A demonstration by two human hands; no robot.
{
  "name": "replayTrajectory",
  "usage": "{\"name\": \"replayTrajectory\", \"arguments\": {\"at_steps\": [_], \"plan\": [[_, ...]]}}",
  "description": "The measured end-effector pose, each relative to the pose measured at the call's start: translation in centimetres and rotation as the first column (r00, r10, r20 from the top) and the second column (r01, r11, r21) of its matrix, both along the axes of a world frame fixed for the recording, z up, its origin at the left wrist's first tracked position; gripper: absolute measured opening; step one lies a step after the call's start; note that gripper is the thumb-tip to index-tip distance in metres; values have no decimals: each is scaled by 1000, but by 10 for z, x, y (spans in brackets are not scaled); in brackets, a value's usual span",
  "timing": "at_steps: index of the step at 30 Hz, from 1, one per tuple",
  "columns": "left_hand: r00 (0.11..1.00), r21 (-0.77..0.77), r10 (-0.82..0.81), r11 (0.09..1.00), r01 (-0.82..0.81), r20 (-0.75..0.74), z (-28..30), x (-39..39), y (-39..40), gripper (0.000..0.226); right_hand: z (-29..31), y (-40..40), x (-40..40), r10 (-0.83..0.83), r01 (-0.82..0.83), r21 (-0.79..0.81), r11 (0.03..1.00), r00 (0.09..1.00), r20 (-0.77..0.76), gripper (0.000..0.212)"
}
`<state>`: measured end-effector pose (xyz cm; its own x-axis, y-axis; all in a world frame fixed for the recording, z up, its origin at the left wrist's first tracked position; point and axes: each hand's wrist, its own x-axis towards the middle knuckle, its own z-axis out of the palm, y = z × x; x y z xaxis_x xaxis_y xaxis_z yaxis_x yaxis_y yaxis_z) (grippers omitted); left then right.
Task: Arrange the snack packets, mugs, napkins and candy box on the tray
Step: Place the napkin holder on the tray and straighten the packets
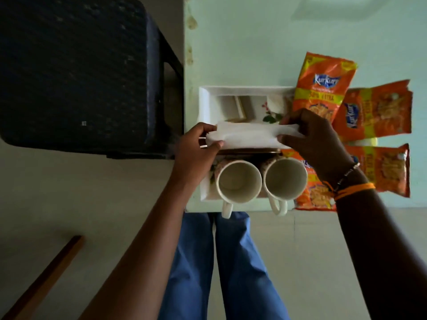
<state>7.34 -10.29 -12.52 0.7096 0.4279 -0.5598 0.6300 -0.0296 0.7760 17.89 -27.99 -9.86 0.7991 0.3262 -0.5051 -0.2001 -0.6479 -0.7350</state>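
Table point(254, 42): pale green top, its near edge facing the person; the tray sits at its near left corner.
Chair point(76, 72): dark plastic seat just left of the table, on the floor.
Tray point(204, 100): white, rectangular, with a flower print on its far floor; the far half is partly bare.
Snack packets: four orange ones, all right of the tray. One point(321, 86) overlaps the tray's far right corner; two point(379, 112) point(383, 172) lie on the table further right; one point(312, 195) lies by the near right mug, under the right wrist.
Mugs: two cream ones, left point(238, 182) and right point(285, 177), side by side at the tray's near end, mouths towards the camera, handles hanging past the table edge.
Napkins point(245, 135): a white stack held above the tray's middle, stretched between both hands.
Left hand point(198, 146): fingers closed around the stack's left end, thumb on top.
Right hand point(316, 135): fingers pinching the stack's right end; orange threads and a bead band at the wrist.
Candy box point(249, 152): cannot tell for sure; only a thin brown edge shows beneath the napkins.
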Motion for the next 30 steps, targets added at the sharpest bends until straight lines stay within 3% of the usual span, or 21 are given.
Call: {"name": "replayTrajectory", "arguments": {"at_steps": [3,8,13,18,22,25,30], "plan": [[995,111,-58,992,67,-85,-5,1,-9,24,-7,-7,-10,9,0,-85,996,994,113,24],[985,127,-39,990,61,-170,-4,-1,-20,34,-20,-8,-23,-90,103,-67,992,979,181,27],[993,129,-6,991,21,-118,7,-4,-29,38,-19,-16,-22,-173,171,26,985,978,116,24],[999,252,-24,967,29,-24,18,-4,-37,38,-14,-32,-16,-245,238,70,969,962,121,19],[995,342,-92,937,72,42,27,6,-51,36,-17,-53,-9,-245,253,-12,967,948,204,21],[985,408,-163,905,125,60,32,19,-65,35,-26,-64,2,-183,240,-152,959,930,318,31],[959,424,-272,880,214,81,41,35,-96,33,-50,-65,26,126,34,-368,929,907,403,54]]}}
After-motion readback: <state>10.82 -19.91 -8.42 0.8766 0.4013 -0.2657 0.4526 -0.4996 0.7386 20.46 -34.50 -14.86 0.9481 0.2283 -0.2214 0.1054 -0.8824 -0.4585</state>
